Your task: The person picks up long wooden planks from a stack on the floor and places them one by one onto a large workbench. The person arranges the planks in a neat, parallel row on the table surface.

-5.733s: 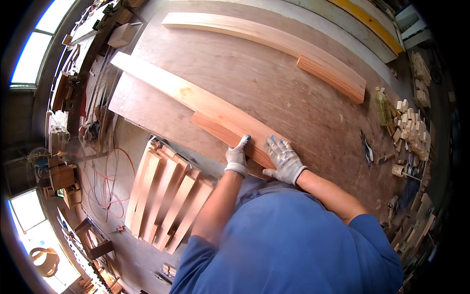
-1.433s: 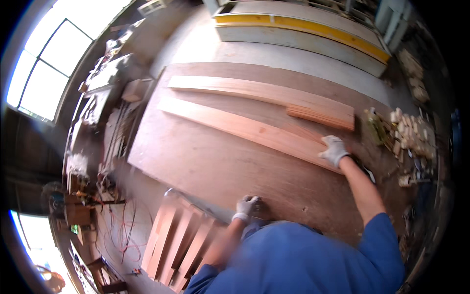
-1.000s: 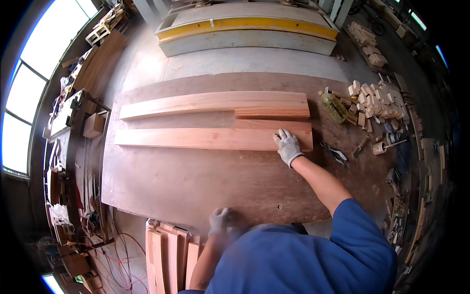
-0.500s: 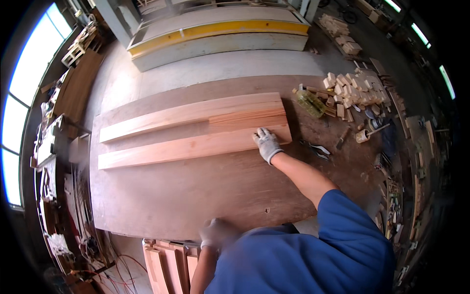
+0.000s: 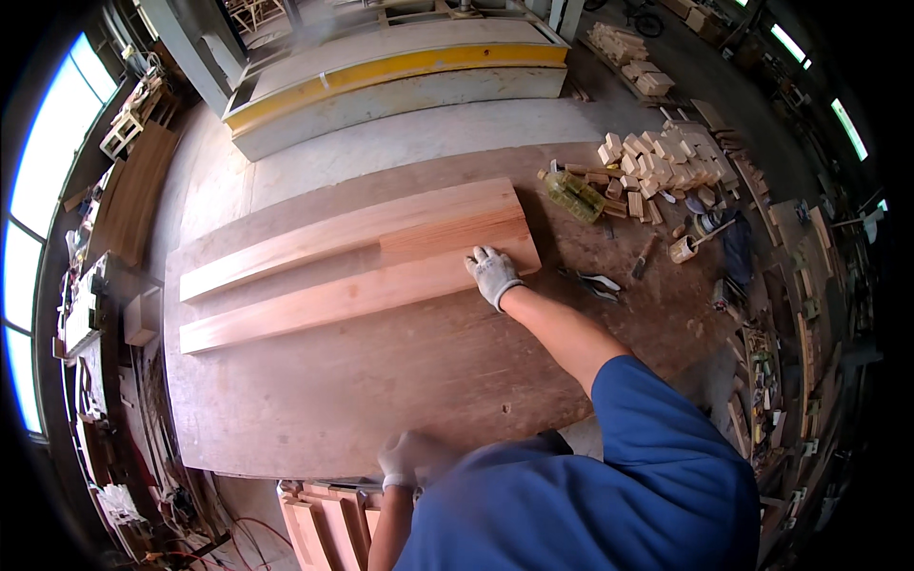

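Note:
My right hand (image 5: 494, 275), in a pale work glove, lies on the near long wooden board (image 5: 333, 308) close to its right end, fingers extended over the top face. Behind it runs a second long board (image 5: 333, 234), roughly parallel. Between the two at the right end sits a shorter, darker-grained wood piece (image 5: 457, 236), leaving an open gap to its left. All three rest on a large brown worktable (image 5: 362, 395). My left hand (image 5: 405, 460), also gloved, is low at the table's front edge beside my shirt; a blurry smear hides its fingers.
Right of the boards lie pliers (image 5: 600, 285), a greenish plastic bottle (image 5: 574, 197), a pot with a brush (image 5: 683, 249) and a heap of small wood blocks (image 5: 657, 162). Wood strips (image 5: 324, 523) stand below the front edge. A yellow-banded bench (image 5: 400, 71) stands beyond.
The whole view has shifted slightly, moving the scene left in the picture. My right hand stays at the same place on the near board, and the boards keep their arrangement.

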Demonstrator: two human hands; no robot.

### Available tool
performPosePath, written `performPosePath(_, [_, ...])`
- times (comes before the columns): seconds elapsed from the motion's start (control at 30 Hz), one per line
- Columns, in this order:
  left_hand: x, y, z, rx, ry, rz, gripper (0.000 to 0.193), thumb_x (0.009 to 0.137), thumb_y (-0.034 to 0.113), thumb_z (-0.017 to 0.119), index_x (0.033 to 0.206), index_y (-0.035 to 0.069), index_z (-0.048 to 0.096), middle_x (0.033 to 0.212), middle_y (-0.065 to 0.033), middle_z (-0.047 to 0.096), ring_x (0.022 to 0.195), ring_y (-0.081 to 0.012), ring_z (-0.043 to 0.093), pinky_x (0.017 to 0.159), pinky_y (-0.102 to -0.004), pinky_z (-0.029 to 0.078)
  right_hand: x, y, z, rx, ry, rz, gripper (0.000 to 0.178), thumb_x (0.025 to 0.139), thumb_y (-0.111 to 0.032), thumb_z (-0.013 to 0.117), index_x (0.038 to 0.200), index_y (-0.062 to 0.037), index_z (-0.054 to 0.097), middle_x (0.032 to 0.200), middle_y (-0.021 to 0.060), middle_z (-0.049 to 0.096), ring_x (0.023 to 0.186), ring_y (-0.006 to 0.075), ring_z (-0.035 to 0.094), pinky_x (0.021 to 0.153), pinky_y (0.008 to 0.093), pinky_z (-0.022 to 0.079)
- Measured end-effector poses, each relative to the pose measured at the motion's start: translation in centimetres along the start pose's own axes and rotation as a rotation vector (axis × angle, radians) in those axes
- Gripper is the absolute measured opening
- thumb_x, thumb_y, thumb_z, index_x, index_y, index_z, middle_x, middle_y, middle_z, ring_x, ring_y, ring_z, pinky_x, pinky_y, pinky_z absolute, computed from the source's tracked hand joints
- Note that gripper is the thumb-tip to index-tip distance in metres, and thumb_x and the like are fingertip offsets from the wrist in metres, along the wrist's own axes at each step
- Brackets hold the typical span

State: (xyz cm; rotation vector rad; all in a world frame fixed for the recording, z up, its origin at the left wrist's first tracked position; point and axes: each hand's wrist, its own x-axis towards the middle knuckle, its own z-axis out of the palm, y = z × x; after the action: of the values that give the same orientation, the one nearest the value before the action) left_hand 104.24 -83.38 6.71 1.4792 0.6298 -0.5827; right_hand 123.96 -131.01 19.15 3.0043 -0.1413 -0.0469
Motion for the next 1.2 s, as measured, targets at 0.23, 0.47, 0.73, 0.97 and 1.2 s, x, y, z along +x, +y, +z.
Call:
performPosePath(0.23, [0.3,-0.7,0.1,0.132,0.005,0.101,0.013,0.104,0.012,0.069,0.107,0.000,0.073,0.088,-0.0120,0.076,0.065,-0.0220,0.072,0.056,-0.0326,0.057,1.0,-0.4,0.6,0.077,-0.004,0.055,0.033,0.103,-0.020,0.054,0.133,-0.0164,0.068,0.139,0.0100,0.060,0.132,0.0291,0.058,0.090,0.0486,0.058])
performPosePath(0.47, [-3.0,3.7,2.0,-0.171,-0.074,-0.124,0.013,0.104,0.016,0.072,0.106,0.003,0.073,0.086,-0.0088,0.075,0.062,-0.0169,0.067,0.052,-0.0295,0.050,0.1,-0.3,0.3,0.073,-0.025,0.060,0.053,0.090,-0.028,0.074,0.141,-0.0160,0.065,0.144,0.0120,0.057,0.136,0.0317,0.054,0.099,0.0525,0.054])
performPosePath(0.73, [-0.1,14.8,2.5,-0.195,-0.014,0.023,0.040,0.102,0.016,0.075,0.135,-0.001,0.063,0.099,-0.0076,0.072,0.080,-0.0199,0.073,0.067,-0.0321,0.060,0.0,1.4,-2.9,0.117,-0.222,0.143,0.112,0.071,-0.044,0.094,0.162,-0.0098,0.040,0.168,0.0228,0.035,0.156,0.0425,0.033,0.124,0.0575,0.036])
performPosePath(0.97, [7.8,26.1,2.2,-0.086,0.107,0.119,0.095,0.097,0.022,0.080,0.168,-0.002,0.022,0.150,-0.0181,0.059,0.122,-0.0264,0.064,0.092,-0.0428,0.057,0.8,6.4,-5.0,0.216,-0.439,0.445,0.151,0.057,-0.042,0.103,0.174,-0.0173,0.011,0.179,0.0238,0.007,0.160,0.0488,0.025,0.126,0.0562,0.038])
performPosePath(1.2, [14.5,32.4,2.5,-0.149,0.151,0.113,0.073,0.098,0.024,0.079,0.154,0.006,0.036,0.139,-0.0126,0.062,0.111,-0.0228,0.061,0.086,-0.0420,0.052,0.1,8.0,-4.4,0.356,-0.359,0.422,0.160,0.049,-0.035,0.107,0.174,-0.0137,0.009,0.178,0.0274,0.002,0.152,0.0456,0.043,0.123,0.0441,0.045])
